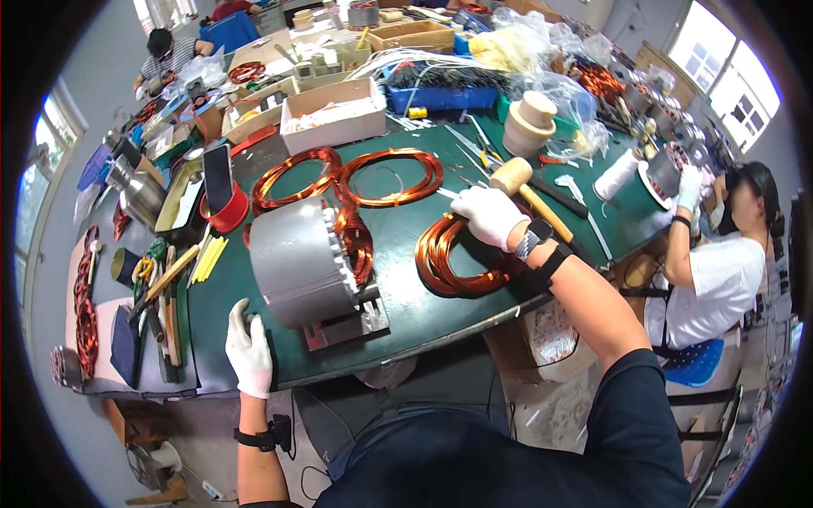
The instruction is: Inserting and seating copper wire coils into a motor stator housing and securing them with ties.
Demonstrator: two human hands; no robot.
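We see a bundle of glossy copper wire coils (453,258) lying on the green worktop (406,296), at four o'clock from the grey motor stator (301,262). Our right hand (489,214) rests on it, gloved fingers curled over the top loops. Our left hand (249,349) lies flat at the worktop's edge, fingers together. Two more copper coils (347,178) lie at twelve o'clock, before an open cardboard box (332,114).
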